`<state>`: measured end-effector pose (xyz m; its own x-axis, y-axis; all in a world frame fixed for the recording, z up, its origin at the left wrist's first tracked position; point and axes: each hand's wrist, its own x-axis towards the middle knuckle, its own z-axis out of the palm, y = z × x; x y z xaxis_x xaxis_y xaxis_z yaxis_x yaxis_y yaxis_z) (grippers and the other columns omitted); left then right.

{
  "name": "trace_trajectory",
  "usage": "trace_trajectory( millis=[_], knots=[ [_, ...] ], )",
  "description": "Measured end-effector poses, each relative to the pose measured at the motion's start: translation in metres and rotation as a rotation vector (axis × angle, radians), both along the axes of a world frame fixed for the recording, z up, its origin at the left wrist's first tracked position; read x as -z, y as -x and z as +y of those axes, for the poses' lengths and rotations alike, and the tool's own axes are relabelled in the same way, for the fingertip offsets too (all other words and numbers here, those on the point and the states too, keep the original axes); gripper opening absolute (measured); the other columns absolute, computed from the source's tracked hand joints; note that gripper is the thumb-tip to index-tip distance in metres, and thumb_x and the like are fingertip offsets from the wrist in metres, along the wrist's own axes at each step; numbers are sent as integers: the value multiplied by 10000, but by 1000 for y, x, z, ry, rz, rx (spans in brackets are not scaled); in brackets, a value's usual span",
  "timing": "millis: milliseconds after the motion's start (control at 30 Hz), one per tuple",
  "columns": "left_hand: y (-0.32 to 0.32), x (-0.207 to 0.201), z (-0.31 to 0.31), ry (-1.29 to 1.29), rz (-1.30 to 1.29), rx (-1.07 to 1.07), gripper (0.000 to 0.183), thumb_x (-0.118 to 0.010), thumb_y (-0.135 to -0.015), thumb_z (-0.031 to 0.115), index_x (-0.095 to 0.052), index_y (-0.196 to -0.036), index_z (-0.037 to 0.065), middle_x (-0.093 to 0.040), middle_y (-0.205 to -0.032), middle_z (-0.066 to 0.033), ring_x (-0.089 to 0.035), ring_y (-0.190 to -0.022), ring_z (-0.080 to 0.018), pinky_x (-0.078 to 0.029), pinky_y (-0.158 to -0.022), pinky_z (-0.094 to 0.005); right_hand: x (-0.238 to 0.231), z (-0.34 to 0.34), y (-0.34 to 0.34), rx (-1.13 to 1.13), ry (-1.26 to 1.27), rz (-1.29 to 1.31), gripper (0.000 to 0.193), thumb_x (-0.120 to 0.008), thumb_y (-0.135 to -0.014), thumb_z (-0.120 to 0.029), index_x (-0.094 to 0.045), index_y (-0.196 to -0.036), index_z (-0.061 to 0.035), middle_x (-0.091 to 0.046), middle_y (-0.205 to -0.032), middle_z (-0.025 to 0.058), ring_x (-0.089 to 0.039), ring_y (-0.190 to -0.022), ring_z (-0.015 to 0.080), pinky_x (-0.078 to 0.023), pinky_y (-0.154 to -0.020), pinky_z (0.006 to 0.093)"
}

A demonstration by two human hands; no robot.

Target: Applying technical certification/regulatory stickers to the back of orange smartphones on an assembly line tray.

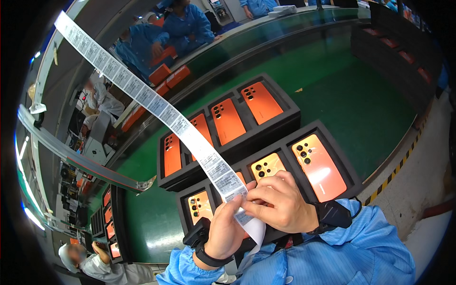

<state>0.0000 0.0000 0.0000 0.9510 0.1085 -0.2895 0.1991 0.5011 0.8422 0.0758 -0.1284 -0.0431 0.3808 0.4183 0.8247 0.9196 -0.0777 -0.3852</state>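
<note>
With my left hand (231, 231) pinching the long white paper label strip (142, 92) above the near black foam tray (354, 176), my right hand's (280, 205) fingers, closed on one label, should peel slowly and flat.

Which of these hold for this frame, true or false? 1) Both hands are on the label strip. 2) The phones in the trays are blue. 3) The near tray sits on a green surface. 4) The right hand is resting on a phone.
1) True: the left hand and right hand pinch the label strip.
2) False: the phones are orange.
3) True: the near tray lies on the green surface.
4) False: it grips the strip above the tray.
</note>
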Motion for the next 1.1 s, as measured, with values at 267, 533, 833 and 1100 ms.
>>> trace_trajectory(
  millis=[267, 533, 833, 1100],
  knots=[
    [1, 5, -3, -40, 13, -47, 352, -377, -942, 160, -453, -1225, -35, -581, -1125, -123, -580, -1011, -207, -438, -901, -335, -3, -8, 4, 31, 48, -158, 201, -590, -671, -164, -642, -837, -63, -558, -818, 15, -546, -870, 207, -392, -726, 383],
    [7, 14, 1, -19, -54, 39, 430, -476, -923, 271, -426, -1265, 14, -566, -1070, -53, -543, -975, -140, -442, -809, -260, 1, -5, 9, 67, -48, -176, 165, -611, -659, -129, -663, -809, -85, -589, -835, -24, -571, -853, 164, -405, -780, 341],
    [-2, 6, 0, -49, 4, -55, 468, -456, -926, 299, -401, -1291, 12, -555, -1108, -87, -573, -918, -171, -477, -742, -285, -1, -2, -3, 107, -24, -227, 160, -609, -693, -133, -666, -841, -109, -589, -853, -36, -556, -859, 146, -395, -790, 332],
    [-12, 16, 14, 17, -54, -4, 499, -454, -919, 332, -396, -1294, 8, -582, -1056, -111, -596, -867, -198, -497, -736, -325, -1, -15, 3, 53, -46, -249, 168, -595, -729, -127, -628, -884, -68, -572, -862, 1, -545, -891, 178, -389, -811, 376]
  ],
)
